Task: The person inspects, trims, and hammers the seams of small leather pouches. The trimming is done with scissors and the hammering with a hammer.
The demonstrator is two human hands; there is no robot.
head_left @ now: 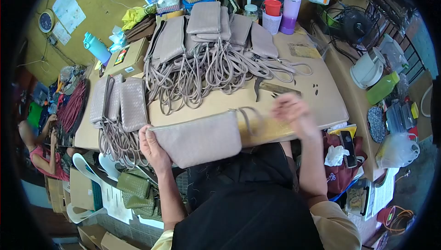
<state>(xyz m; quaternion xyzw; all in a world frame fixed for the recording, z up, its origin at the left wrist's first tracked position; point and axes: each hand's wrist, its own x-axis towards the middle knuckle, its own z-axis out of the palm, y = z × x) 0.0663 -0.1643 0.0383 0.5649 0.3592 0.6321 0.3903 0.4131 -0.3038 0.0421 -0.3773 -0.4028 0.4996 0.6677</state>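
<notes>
"Pouch (197,137) where?"

"Held over the six o'clock edge of the desk (328,105). The left grip (155,149) pinches its nine o'clock end."

"And the right grip (292,109)?"

"Near the pouch, at two o'clock. It's too blurry to say if it holds anything."

"Any room?"

"A thin bare strip at twelve, then piled pouches (207,18) and their loops (225,68). More bare desk is at two. At ten, woven pouches (133,105) dangle loops past the edge."
</notes>
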